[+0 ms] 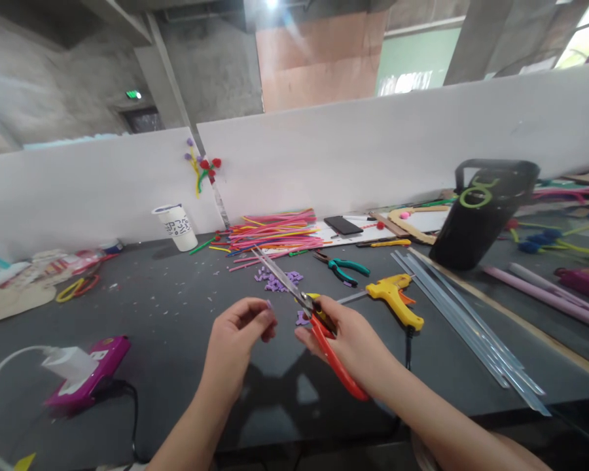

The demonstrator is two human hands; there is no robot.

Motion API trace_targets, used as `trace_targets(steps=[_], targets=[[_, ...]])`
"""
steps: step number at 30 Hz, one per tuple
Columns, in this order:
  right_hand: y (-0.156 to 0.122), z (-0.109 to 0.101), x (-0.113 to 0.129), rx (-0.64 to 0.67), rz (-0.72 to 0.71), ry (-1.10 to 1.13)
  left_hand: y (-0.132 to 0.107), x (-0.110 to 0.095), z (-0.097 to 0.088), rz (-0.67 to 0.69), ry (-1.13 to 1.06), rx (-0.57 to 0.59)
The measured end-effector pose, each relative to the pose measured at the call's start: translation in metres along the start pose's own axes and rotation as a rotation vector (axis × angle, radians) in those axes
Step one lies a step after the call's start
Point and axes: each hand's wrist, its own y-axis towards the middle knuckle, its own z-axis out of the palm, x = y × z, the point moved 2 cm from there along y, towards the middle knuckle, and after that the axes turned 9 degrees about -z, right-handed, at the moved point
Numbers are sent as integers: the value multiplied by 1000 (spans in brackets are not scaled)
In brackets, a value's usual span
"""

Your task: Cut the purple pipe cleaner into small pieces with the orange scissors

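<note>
Head view. Recorded right hand [356,343] wrapped around red-handled scissors [324,337], blades pointing to 11 o'clock, away from the body. Recorded left hand [240,330] pinching small purple piece [268,304] at 9 o'clock of the blades, lifted off table [177,307], likely for reach. Noted purple offcuts [277,280] heaped at 12 o'clock.

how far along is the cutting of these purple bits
Done: a heap of short purple pieces lies on the table. In hand: the left hand pinches one purple bit, and the right hand holds the scissors beside it. Left, probably: the bundle of long coloured stems behind is uncut.
</note>
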Motion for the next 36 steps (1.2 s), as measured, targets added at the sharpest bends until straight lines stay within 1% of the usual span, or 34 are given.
trace_targets(steps=[3,7,11,15,21,28,36], targets=[[-4,-1,3,45,-39,-195,0,-5,-7,27,-154,-56],[-9,0,2,79,-142,-453,-3,-11,-8,65,-207,-63],[-12,1,-1,97,-195,-586,-6,-14,-9,97,-237,-74],[-15,2,-3,92,-215,-638,-8,-14,-8,110,-231,-66],[-17,5,-3,65,-261,-687,-11,-15,-7,92,-236,-82],[-16,4,-3,66,-269,-722,-9,-16,-9,91,-213,-90],[-16,4,-3,83,-268,-713,-8,-16,-8,81,-227,-93]])
